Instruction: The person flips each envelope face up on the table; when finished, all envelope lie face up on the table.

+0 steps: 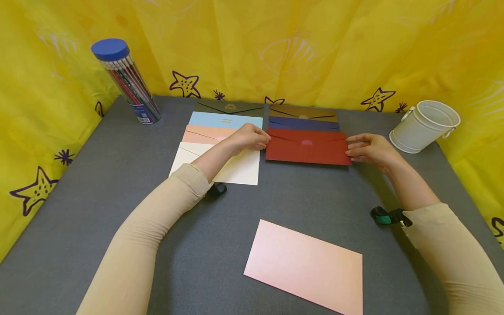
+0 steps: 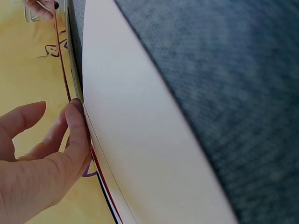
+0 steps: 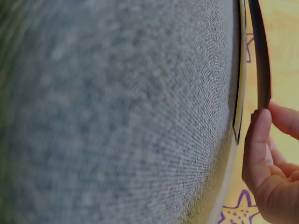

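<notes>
**Head view: red envelope squared between two hands**

Head view: red envelope [image 1: 308, 147] lies flat on surface [image 1: 118, 175], front of right column. Left hand [image 1: 249, 138] pinches its left edge, right hand [image 1: 368, 149] its right edge; each grip is curled onto an end, likely to align it with the stack.

Count: 4 envelopes in left column, 3 in right, 1 pink envelope [image 1: 307, 267] lying apart. 1 pencil tube [image 1: 127, 81], 1 white bucket [image 1: 424, 126].
</notes>
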